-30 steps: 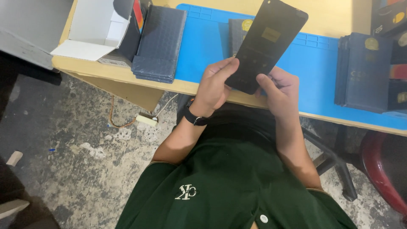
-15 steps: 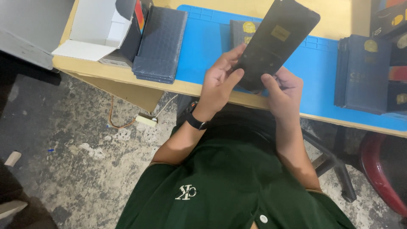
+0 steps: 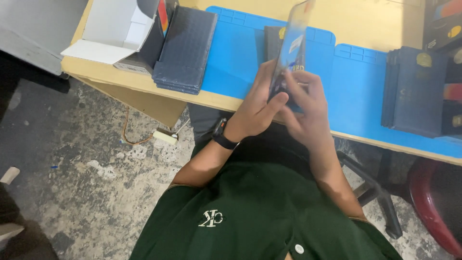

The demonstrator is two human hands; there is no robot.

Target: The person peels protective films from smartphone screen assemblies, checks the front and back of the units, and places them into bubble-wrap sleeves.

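Both hands, left hand point(image 3: 255, 108) and right hand point(image 3: 308, 113), are gripping a thin glossy dark rectangular panel point(image 3: 291, 45) edge-on above the blue silicone mat point(image 3: 240, 53) on the desk point(image 3: 365, 21); with fingers pinching only its lower end, it could slip or flex.

Single view, head-worn, aimed steeply downward over the wearer's own chest. Green shirt point(image 3: 250, 216) filling the lower middle of the frame, close to the lens. Worktop point(image 3: 144, 82) edge crossing diagonally from upper left to right, with the blue mat point(image 3: 356, 91) along the top. Left hand point(image 3: 255, 108) and right hand point(image 3: 308, 113) at frame centre, near the camera, seen from above. Concrete floor point(image 3: 82, 163) taking the left half, farther off. No second view to overlap.
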